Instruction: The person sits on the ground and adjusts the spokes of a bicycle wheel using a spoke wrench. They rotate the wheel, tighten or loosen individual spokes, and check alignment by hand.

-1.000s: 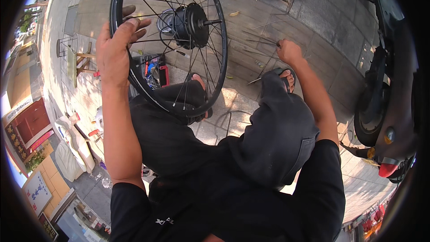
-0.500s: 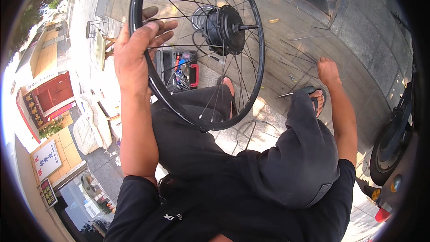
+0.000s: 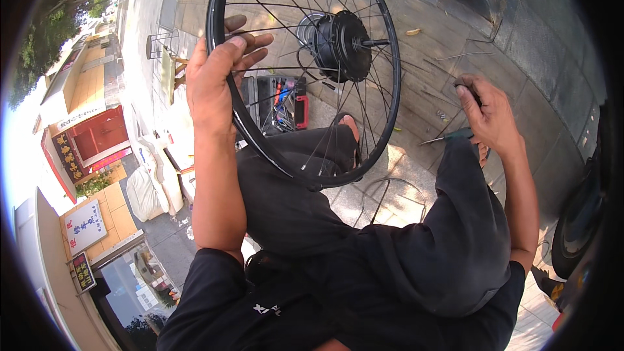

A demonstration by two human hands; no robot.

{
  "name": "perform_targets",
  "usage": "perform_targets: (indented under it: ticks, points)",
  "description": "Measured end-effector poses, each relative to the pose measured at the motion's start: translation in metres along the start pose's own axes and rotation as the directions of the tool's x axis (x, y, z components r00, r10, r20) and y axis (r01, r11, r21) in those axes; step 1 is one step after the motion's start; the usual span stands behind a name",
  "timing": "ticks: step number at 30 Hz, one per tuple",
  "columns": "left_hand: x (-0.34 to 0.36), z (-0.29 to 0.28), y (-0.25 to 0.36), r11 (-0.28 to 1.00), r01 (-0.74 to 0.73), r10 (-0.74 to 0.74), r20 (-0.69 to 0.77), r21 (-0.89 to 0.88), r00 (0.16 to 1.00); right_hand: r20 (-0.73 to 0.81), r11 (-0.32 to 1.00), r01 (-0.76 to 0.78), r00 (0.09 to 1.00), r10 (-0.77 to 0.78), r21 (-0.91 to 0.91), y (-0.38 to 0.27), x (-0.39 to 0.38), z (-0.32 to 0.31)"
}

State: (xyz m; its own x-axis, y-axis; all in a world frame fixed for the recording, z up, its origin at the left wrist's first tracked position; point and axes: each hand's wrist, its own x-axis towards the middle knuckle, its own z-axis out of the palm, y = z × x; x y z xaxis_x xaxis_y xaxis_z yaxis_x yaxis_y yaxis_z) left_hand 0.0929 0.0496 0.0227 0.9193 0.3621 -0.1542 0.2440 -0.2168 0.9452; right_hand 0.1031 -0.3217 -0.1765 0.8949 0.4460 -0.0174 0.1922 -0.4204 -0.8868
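Observation:
My left hand [image 3: 218,81] grips the rim of a black spoked wheel [image 3: 224,58], fingers hooked through the spokes. The wheel stands upright over my left knee, and its bulky black hub [image 3: 338,45] sits in the middle with an axle stub pointing right. My right hand [image 3: 491,114] hovers above my right knee, closed on a small dark-handled tool [image 3: 455,135] whose thin metal tip points left. I sit low in dark trousers, with a sandalled foot [image 3: 348,133] showing through the spokes.
An open toolbox [image 3: 279,101] with a red edge lies on the pavement behind the wheel. Loose thin spokes [image 3: 461,57] lie on the paving stones. A thin cable [image 3: 390,188] curls by my knees. A vehicle tyre [image 3: 575,234] stands at the right.
My right hand has come back from the pavement toward my right knee. The wheel stays held in my left hand, and my view has shifted so it sits more to the centre.

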Motion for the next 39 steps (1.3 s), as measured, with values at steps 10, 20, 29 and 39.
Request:
perform_targets:
  ticks: [10,20,29,39]
  points:
    - [0.002,0.001,0.003,1.000,0.000,-0.001,0.032,0.013,0.999,0.094,0.997,0.046,0.994,-0.051,0.062,0.005,0.006,0.010]
    - [0.002,0.000,0.002,1.000,-0.011,0.012,0.047,-0.017,0.999,0.108,0.995,0.072,0.991,-0.079,0.062,0.000,0.012,0.008]
    - [0.000,0.010,0.005,1.000,-0.020,0.021,0.009,-0.021,1.000,0.071,0.992,0.085,0.993,-0.092,0.095,-0.003,0.010,0.009]
    - [0.003,-0.001,0.001,1.000,-0.015,0.015,0.070,-0.007,0.997,0.058,0.985,0.166,0.984,-0.169,0.042,-0.001,0.011,0.005]
